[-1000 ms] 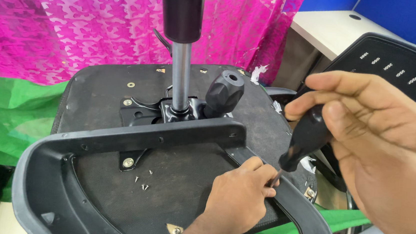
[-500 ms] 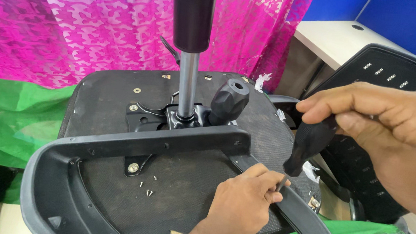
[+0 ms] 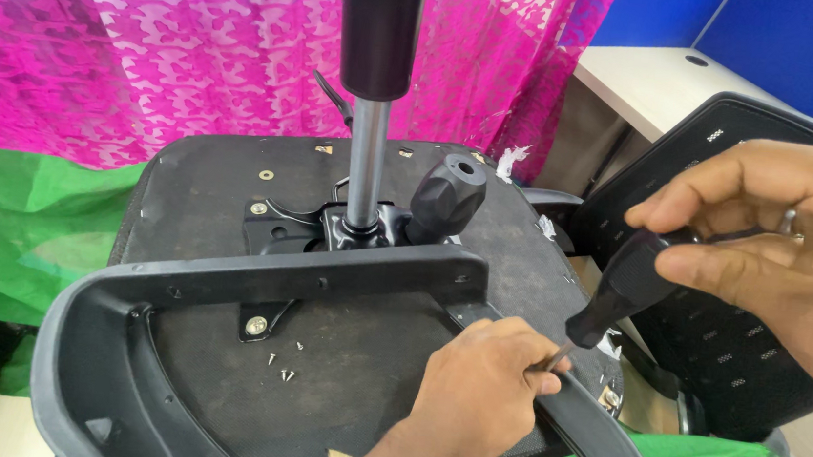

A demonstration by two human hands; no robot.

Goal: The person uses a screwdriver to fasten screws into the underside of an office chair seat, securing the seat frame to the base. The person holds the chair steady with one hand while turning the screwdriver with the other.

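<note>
gripping black screwdriver (image 3: 622,291), right hand (image 3: 778,241), left hand (image 3: 481,387) steadying shaft

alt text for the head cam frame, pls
The right hand holds a black screwdriver by its handle, while the left hand steadies its shaft against a grey plastic armrest frame on an upturned office chair seat. The gas-lift column stands upright; loose screws lie on the seat.

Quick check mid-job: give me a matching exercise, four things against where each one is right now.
1. screwdriver handle
2. loose screws
3. gas cylinder
4. left hand

a. upright at the seat's centre
b. lying on the seat underside
c. held in the right hand
d. resting by the screwdriver tip on the armrest frame

Pairs: 1-c, 2-b, 3-a, 4-d
</note>
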